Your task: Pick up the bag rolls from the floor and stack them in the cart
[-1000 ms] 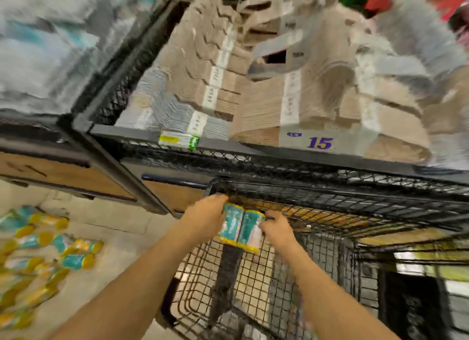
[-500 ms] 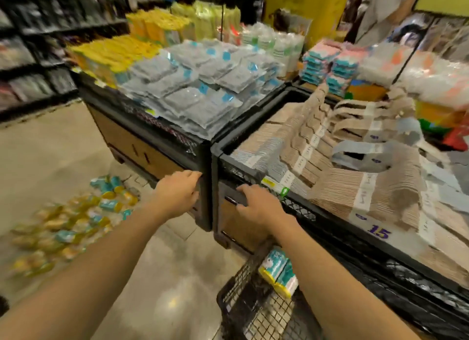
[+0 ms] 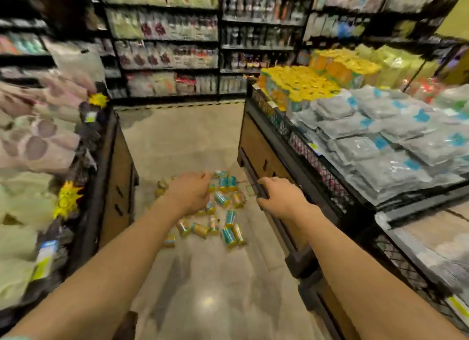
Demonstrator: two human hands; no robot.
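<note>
The bag rolls [image 3: 220,207], teal and yellow, lie scattered on the floor [image 3: 198,284] in the aisle ahead, between two display bins. A second ago both hands were setting two rolls into the cart; now the view has swung away, the cart is out of sight, and another pickup looks due. The left hand [image 3: 190,193] reaches over the pile with a loose, empty grip, fingers slack. The right hand [image 3: 280,196] hangs beside the right display bin [image 3: 264,146], likewise released, holding nothing.

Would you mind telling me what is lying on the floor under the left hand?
Teal-and-yellow bag rolls lie scattered on the floor past the left hand. That hand and forearm cover part of the pile, so some rolls are hidden.
</note>
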